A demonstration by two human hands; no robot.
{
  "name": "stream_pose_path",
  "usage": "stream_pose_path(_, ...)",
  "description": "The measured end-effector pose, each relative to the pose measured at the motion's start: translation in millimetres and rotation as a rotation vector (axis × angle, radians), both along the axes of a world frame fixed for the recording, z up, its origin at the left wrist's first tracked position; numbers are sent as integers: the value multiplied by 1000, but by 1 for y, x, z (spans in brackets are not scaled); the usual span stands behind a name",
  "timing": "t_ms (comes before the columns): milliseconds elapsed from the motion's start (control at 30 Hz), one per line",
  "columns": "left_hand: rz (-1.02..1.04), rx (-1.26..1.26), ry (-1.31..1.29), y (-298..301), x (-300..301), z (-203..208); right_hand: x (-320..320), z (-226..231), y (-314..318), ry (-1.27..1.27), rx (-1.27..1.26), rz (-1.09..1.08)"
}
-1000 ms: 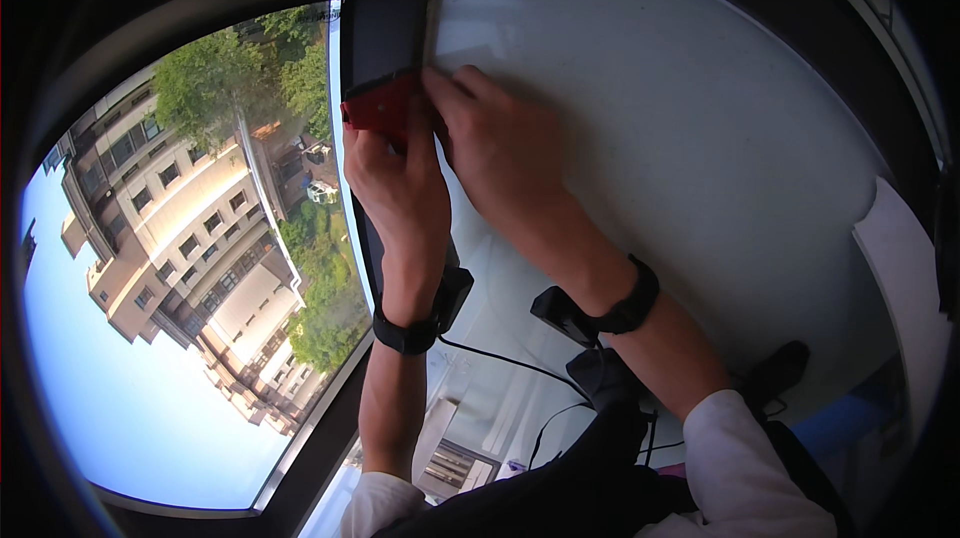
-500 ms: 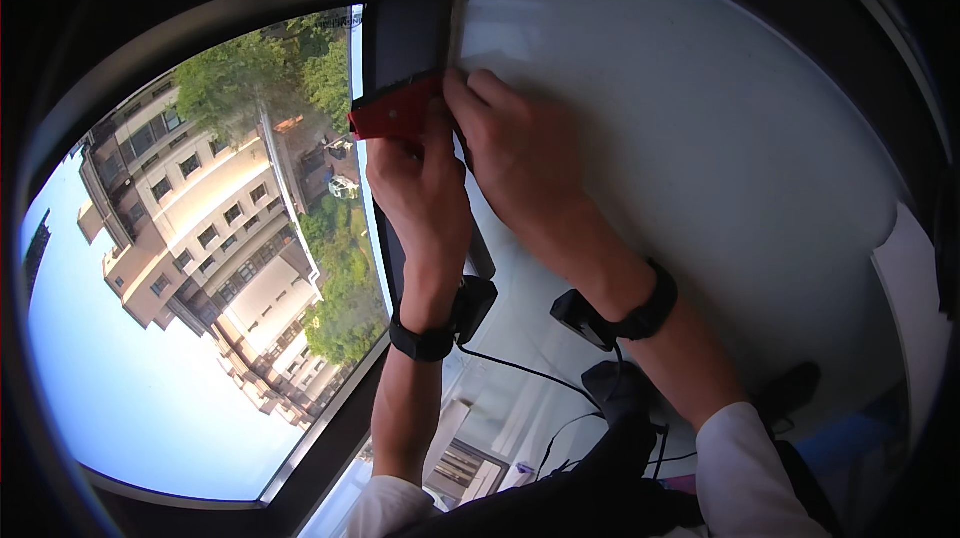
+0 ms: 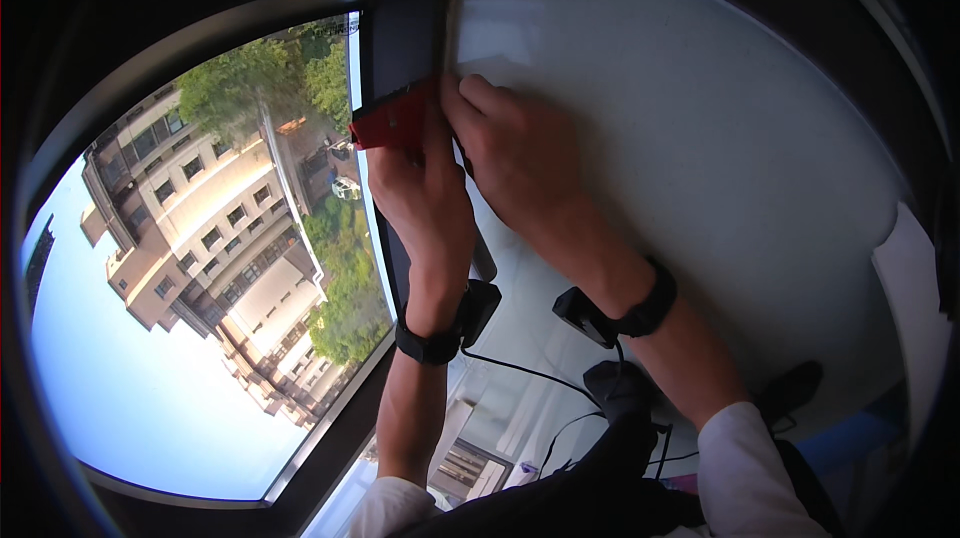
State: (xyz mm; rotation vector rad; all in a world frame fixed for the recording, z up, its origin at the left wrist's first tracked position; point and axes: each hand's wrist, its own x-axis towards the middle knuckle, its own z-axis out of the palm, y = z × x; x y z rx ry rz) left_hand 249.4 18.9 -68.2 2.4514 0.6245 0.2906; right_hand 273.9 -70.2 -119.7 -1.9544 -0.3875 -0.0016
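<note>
A flat red scraper-like piece (image 3: 392, 124) with a dark upper edge lies across the dark window frame (image 3: 398, 43), its left end at the edge of the glass. My left hand (image 3: 425, 203) grips it from below, fingers curled under and thumb along its right part. Close against its right end is my right hand (image 3: 515, 143), with fingers curled together where the frame meets the pale panel. Those fingertips are mostly hidden, so whether they pinch the red piece or something else cannot be seen.
Left of the frame, the window glass (image 3: 240, 268) shows a building, trees and sky. A smooth pale panel (image 3: 720, 158) spreads to the right. Black devices are strapped to both wrists, and a thin cable (image 3: 530, 371) hangs between them. My shoe (image 3: 615, 386) shows below.
My left hand and the red piece have shifted very slightly downward. My right hand stays almost in place, still beside the piece's right end.
</note>
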Motion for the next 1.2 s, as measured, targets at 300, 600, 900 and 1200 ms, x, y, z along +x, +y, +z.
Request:
stream_pose_path(300,51,2,44,-2,-4,5,-3,0,0,-25,20,-1)
stream_pose_path(600,96,-120,3,-7,-4,4,-4,-1,2,1,59,-35)
stream_pose_path(900,80,-75,-17,-10,-3,2,-5,0,2,50,56,-19)
stream_pose_path(1200,54,-53,-36,-13,2,3,-3,-2,3,67,50,-43)
